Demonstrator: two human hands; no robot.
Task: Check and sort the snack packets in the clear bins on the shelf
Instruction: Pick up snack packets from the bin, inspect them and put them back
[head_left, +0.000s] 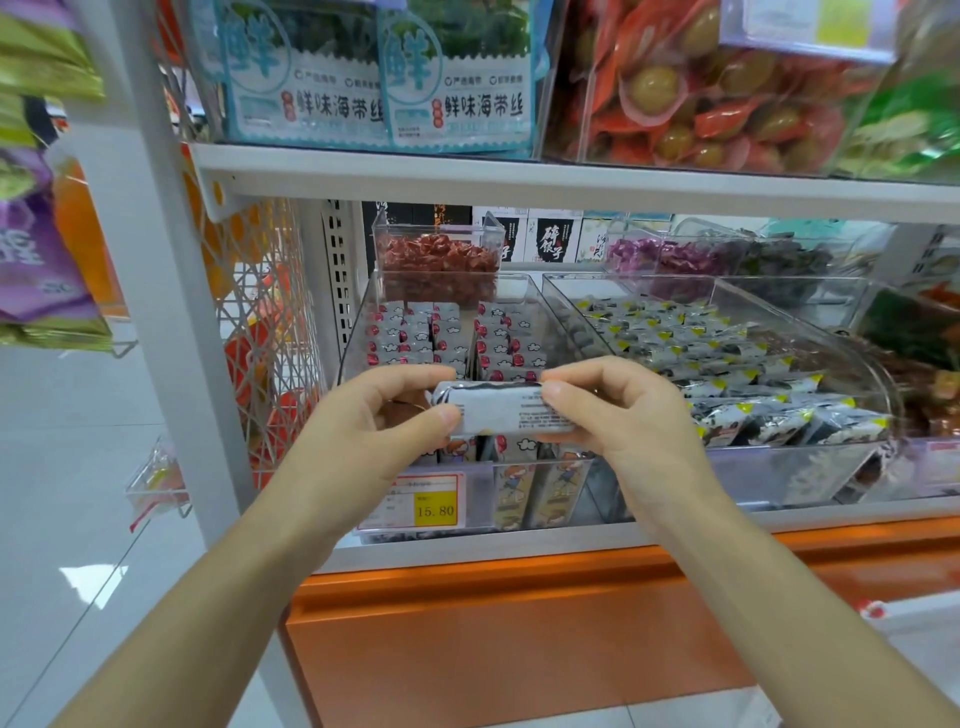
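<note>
I'm looking at the shelf (519, 182) with clear bins on it: the left bin (358, 332) is looking tidy with packets in neat rows, and the right bin (878, 374) is sitting full too, a bit looser. So I'm guessing we're mid-check, plenty left. My left hand (363, 421) and right hand (618, 410) are both pinching one snack packet (498, 410) by its ends, just above the left bin's front, printed back facing me.

One head-worn view looks forward and down, close to the shelf (571, 182) of clear bins (878, 395).
</note>
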